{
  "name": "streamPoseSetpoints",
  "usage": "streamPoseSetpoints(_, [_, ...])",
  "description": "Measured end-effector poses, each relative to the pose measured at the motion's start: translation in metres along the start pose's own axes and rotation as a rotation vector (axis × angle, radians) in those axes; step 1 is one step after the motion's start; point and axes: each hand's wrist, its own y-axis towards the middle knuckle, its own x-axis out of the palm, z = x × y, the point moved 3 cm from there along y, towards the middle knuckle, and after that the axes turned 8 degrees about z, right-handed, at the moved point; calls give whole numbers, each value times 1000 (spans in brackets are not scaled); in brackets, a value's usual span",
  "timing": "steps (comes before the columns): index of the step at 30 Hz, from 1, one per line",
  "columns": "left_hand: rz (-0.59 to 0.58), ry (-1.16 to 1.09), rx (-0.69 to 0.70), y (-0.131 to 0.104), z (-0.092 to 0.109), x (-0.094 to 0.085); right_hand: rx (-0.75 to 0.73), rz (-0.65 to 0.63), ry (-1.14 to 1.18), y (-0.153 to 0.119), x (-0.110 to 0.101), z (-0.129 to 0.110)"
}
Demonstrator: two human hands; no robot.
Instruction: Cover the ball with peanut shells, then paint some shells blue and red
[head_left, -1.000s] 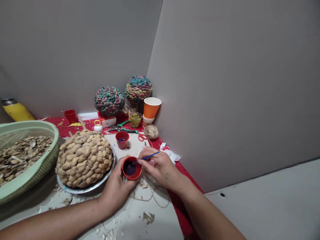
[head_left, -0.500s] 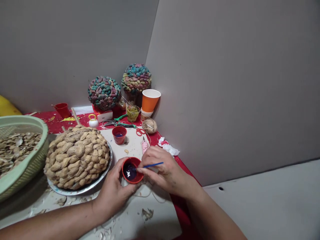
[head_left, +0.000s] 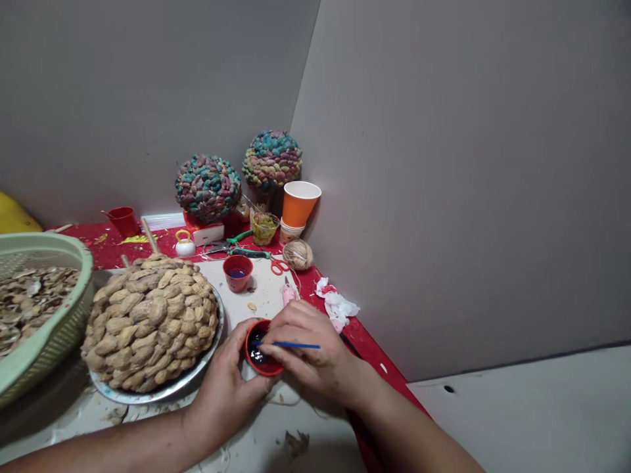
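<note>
My left hand [head_left: 236,371] is wrapped round a small red cup [head_left: 269,369] that holds dark blue-purple liquid. A thin blue paintbrush [head_left: 300,345] is pinched between the fingers of my right hand [head_left: 308,341]. Its tip end is down in the cup, and the bristles cannot be made out. Left of my hands, a large ball covered in peanut shells [head_left: 152,322] rests in a shallow metal bowl [head_left: 162,391]. Beyond the held cup stands a second red cup [head_left: 237,279] with similar dark liquid.
A green basket [head_left: 81,282] of shell pieces stands at the left. Behind are two painted shell balls [head_left: 208,187], an orange paper cup [head_left: 298,207], a twine ball [head_left: 298,254], red-handled scissors [head_left: 279,265] and crumpled tissue [head_left: 340,305]. A grey wall [head_left: 444,197] borders the right side.
My right hand has dipped the brush deeper into the cup, its tip moving left. The left hand still holds the cup. The whole view has shifted slightly.
</note>
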Motion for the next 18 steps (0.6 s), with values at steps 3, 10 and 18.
streamPoseSetpoints(3, [13, -22, -25, -2, 3, 1, 62, -10, -43, -1, -2, 2])
streamPoseSetpoints(10, [0, -69, -41, 0, 10, 2, 35, -25, 38, -5, 4, 3])
streamPoseSetpoints(18, [-9, -66, -30, -2, 3, 2, 58, -49, 54, -3, 1, 2])
